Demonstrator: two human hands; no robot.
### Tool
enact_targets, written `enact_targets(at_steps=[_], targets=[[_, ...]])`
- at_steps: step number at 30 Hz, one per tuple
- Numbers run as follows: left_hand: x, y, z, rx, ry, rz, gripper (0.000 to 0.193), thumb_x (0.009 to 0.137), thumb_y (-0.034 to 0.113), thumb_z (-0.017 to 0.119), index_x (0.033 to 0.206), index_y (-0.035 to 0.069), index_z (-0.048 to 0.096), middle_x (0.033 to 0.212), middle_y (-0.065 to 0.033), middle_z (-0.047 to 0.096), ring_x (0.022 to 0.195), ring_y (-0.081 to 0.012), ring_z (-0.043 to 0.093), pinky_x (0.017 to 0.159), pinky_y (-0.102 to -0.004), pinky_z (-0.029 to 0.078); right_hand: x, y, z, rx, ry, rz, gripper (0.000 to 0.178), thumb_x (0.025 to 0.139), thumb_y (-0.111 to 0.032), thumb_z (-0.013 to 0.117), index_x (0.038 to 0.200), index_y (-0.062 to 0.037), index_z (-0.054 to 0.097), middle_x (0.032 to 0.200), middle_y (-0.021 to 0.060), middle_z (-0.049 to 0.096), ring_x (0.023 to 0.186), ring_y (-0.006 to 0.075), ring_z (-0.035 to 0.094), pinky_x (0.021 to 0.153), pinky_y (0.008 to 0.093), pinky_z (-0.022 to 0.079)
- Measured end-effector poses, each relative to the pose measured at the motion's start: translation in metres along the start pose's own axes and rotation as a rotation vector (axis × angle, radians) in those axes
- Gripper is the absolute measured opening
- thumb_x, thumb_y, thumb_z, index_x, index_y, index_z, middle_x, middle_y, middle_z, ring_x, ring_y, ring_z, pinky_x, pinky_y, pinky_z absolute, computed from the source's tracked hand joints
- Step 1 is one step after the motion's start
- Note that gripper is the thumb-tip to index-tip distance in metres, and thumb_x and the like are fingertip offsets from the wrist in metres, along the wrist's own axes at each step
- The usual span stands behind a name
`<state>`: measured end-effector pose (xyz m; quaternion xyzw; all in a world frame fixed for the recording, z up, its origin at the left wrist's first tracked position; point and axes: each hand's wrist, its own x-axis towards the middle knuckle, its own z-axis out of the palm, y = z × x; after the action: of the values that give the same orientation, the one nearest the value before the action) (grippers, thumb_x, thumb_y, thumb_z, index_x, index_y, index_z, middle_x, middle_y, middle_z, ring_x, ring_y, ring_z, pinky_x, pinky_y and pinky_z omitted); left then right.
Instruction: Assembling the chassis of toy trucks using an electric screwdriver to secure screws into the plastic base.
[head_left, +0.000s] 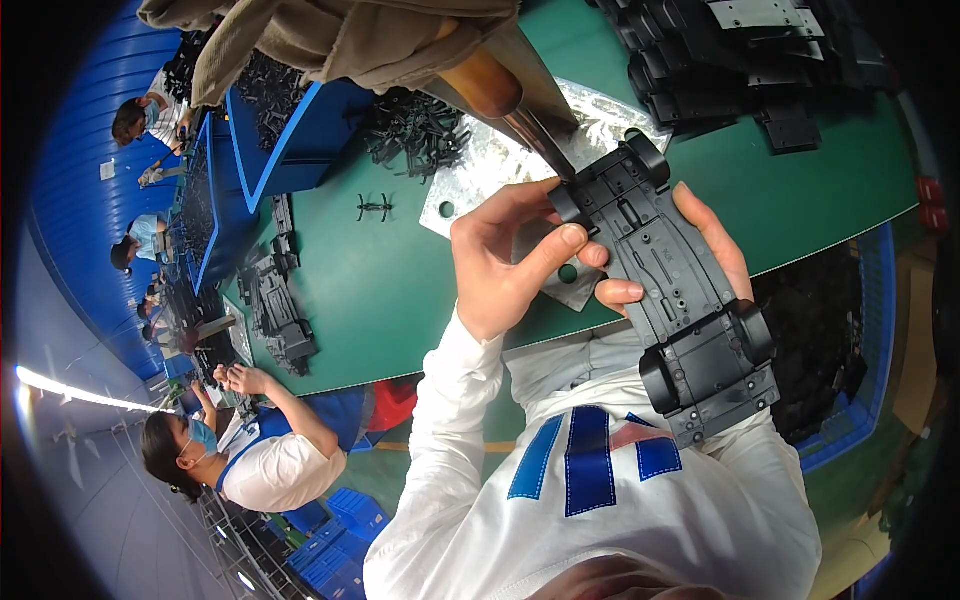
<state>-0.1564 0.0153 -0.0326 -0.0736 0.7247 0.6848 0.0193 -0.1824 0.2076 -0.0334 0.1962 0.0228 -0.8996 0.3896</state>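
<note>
Fingers (592,255) of the left hand (500,265) are drawn together at the upper-left wheel (569,208) of the black chassis (655,265), which is clasped across both edges by the half-curled right hand (714,240) and held over the near edge of the green table (350,310), just by a tool (490,95) and a metal plate (470,165).

I see here a factory workshop: a green workbench (400,300), a blue bin (312,145) full of small black parts (266,98), stacked black plastic pieces (690,62) (really many), and several co-workers (285,472) along the left side.
</note>
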Motion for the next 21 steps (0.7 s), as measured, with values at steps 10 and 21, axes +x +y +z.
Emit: enact_targets(at_steps=[10, 21], targets=[[-0.0009, -0.0012, -0.0023, -0.024, -0.005, -0.04, 0.043, 0.084, 0.007, 0.079, 0.12, -0.013, 0.065, 0.102, -0.0156, 0.073, 0.094, -0.0182, 0.067, 0.09, -0.0344, 0.052, 0.0002, -0.0009, -0.0019, 0.015, -0.049, 0.017, 0.047, 0.108, -0.038, 0.04, 0.129, 0.0008, 0.056, 0.111, 0.0192, 0.068, 0.091, 0.0272, 0.064, 0.067, 0.0363, 0.048], [-0.0007, -0.0017, -0.0015, -0.04, 0.006, -0.05, 0.043, 0.084, 0.008, 0.08, 0.118, -0.013, 0.065, 0.1, -0.0147, 0.073, 0.094, -0.0172, 0.066, 0.09, -0.0339, 0.052, 0.0003, -0.0011, -0.0026, 0.071, -0.06, 0.044, 0.047, 0.108, -0.039, 0.04, 0.129, 0.0008, 0.056, 0.112, 0.0192, 0.067, 0.092, 0.0288, 0.063, 0.068, 0.0369, 0.048]])
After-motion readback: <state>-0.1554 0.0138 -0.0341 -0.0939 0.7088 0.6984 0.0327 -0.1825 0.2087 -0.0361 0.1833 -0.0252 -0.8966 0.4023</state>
